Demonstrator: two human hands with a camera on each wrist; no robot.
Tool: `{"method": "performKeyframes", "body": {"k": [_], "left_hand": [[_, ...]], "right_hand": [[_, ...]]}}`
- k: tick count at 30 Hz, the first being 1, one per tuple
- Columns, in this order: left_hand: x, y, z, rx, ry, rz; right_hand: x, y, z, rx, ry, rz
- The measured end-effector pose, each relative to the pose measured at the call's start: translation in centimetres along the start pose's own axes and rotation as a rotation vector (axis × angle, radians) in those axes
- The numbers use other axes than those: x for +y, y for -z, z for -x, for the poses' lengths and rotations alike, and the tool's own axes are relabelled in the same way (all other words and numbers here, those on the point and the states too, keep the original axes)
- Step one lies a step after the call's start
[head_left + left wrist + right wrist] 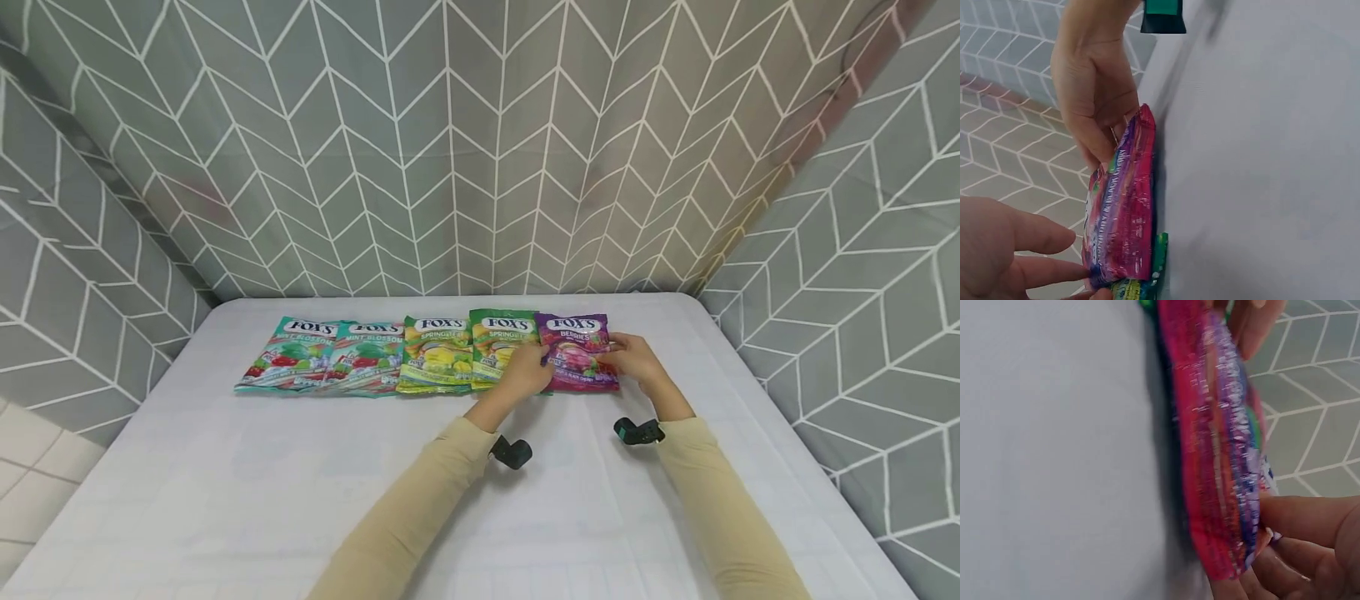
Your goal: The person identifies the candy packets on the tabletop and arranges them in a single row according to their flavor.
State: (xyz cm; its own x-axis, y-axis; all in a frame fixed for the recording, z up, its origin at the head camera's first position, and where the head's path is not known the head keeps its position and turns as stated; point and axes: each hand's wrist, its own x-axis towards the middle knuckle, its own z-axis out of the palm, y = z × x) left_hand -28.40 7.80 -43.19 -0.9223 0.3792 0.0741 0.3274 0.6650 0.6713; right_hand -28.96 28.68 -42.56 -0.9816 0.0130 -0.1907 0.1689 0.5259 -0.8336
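Observation:
A purple bag of Fox's Berries candy (572, 360) lies at the right end of a row of candy bags. My right hand (636, 360) pinches its right edge; in the right wrist view the thumb (1297, 515) lies over the bag's face with fingers behind the edge. At the left edge my left hand (527, 372) reaches in, its fingers (1054, 270) fairly straight and touching the purple wrapper. That hand partly covers the neighbouring yellow-green Springtime bag (495, 333), which the purple bag's left side meets.
Left along the row lie another yellow-green bag (437, 367) and two teal Mint Blossom bags (367, 375), edges overlapping. All rest near the far edge of a white-covered table (300, 483). Patterned grey curtains (465, 150) stand behind and at both sides.

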Motion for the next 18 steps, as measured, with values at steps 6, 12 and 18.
{"method": "performKeyframes", "body": {"k": [6, 12, 18], "left_hand": [[0.1, -0.5, 0.0, 0.024, -0.022, -0.179], [-0.2, 0.2, 0.2, 0.052, -0.033, -0.091], [-2.6, 5.0, 2.2, 0.214, -0.099, -0.058]], "right_hand": [[0.7, -0.4, -0.3, 0.051, -0.005, 0.024], [0.3, -0.4, -0.3, 0.105, 0.048, 0.110], [-2.7, 0.0, 1.6, 0.283, 0.246, 0.266]]}}
